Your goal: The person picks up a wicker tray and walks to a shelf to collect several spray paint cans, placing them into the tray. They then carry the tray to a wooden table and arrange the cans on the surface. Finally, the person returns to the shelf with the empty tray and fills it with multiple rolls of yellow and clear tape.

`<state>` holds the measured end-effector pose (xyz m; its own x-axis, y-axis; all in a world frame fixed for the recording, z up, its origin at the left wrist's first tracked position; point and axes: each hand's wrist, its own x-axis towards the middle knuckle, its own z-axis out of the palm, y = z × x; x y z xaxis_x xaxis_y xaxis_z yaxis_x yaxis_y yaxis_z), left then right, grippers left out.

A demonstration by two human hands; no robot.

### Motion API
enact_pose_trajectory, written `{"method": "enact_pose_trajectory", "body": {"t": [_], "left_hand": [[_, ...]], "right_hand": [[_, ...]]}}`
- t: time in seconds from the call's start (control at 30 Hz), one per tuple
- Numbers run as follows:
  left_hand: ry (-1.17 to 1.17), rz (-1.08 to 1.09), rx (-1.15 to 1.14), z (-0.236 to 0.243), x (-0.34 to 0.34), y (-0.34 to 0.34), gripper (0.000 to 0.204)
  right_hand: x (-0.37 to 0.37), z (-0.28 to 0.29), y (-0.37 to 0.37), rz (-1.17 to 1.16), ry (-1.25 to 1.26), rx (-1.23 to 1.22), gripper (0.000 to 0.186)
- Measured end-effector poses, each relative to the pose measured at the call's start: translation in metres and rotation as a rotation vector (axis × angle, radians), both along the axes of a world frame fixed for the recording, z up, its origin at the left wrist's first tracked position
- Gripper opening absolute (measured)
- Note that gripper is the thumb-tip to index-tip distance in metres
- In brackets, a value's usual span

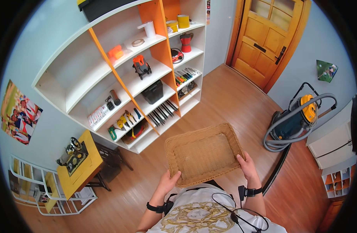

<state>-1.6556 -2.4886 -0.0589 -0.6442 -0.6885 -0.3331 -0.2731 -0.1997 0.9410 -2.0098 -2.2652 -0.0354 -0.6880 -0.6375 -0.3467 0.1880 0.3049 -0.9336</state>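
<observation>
An empty tan woven rectangular basket (201, 151) is held out in front of my body, above the wooden floor. My left hand (169, 179) grips its lower left corner, thumb over the rim. My right hand (246, 166) holds the right side near the lower right corner, also with the thumb on the rim. Both wrists wear black strapped devices, and black cables hang over my white shirt.
White shelving (165, 38) with orange dividers holds tools, bins and containers ahead. A yellow sewing-machine table (73, 182) and white rack (33, 174) stand left. A wooden door (260, 46) is back right; a vacuum (283, 124) with hose and a white cabinet (329, 143) stand right.
</observation>
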Motion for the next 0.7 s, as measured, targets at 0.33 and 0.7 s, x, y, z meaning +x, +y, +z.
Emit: {"method": "enact_pose_trajectory", "body": {"t": [0.33,0.7], "left_hand": [[-0.229,0.118,-0.152,0.028,-0.061,-0.226,0.039],[-0.132,0.137,0.020,0.034,-0.158,-0.327,0.043]], "right_hand": [[-0.087,0.009,-0.249,0.204,-0.005,-0.076,0.043],[-0.169,-0.003,-0.347,0.162,-0.067,-0.076,0.043]]}}
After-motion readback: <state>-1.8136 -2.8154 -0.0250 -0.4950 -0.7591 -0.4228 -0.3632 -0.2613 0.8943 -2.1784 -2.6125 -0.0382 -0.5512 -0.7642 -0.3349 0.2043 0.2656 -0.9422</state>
